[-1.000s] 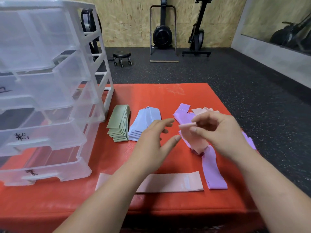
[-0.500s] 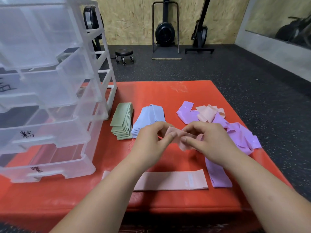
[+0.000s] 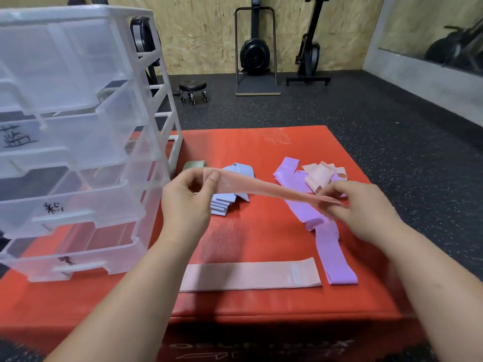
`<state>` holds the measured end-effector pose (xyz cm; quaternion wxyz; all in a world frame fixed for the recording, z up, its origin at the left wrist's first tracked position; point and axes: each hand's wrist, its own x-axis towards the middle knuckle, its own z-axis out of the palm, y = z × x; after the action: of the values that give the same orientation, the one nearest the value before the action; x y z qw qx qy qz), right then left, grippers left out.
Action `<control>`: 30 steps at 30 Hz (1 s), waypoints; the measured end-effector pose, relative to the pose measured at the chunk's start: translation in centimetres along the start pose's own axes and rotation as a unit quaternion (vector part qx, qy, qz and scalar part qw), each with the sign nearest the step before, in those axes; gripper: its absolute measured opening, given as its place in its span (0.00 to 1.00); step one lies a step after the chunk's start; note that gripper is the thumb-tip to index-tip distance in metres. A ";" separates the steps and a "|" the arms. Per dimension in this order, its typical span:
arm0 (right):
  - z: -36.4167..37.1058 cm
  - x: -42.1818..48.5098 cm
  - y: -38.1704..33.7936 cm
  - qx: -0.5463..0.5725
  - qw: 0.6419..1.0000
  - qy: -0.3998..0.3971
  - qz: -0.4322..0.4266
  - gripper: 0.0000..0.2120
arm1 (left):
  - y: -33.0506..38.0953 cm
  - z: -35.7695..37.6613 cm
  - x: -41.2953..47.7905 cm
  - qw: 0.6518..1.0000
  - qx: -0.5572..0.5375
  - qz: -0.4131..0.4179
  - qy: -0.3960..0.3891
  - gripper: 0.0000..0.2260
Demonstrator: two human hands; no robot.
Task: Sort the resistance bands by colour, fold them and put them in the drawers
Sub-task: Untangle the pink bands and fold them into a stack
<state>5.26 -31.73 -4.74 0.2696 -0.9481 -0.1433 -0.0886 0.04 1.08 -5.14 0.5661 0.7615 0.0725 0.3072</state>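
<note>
Both forearms reach over the red mat (image 3: 261, 147), left hand (image 3: 187, 202) and right hand (image 3: 366, 212) each pinch an end of a pink resistance band (image 3: 261, 188), held taut between them

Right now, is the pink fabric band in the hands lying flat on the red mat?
No, the left hand and right hand hold the pink fabric band stretched above the red mat.

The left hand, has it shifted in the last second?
Yes. The left hand moved leftward, from in front of the blue stack to over the green stack, stretching the pink band.
</note>
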 end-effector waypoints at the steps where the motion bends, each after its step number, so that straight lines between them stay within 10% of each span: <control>1: -0.4 -0.3 0.1 0.006 1.000 0.000 0.004 0.08 | 0.2 -0.5 -0.2 1.000 0.001 -0.004 0.004 0.03; 15: -2.1 -7.3 -1.9 0.367 0.925 -0.024 0.096 0.13 | 0.4 -7.2 -4.7 0.990 -0.034 -0.128 -0.055 0.05; 30: 3.5 -9.7 -3.0 0.207 0.972 0.010 0.112 0.12 | -2.4 -11.1 -8.7 0.964 0.261 -0.011 -0.045 0.06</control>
<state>-4.51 -29.53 -8.60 0.4695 -0.8809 -0.0488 -0.0353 -12.49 7.04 -8.74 0.3536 0.8951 0.1332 0.2367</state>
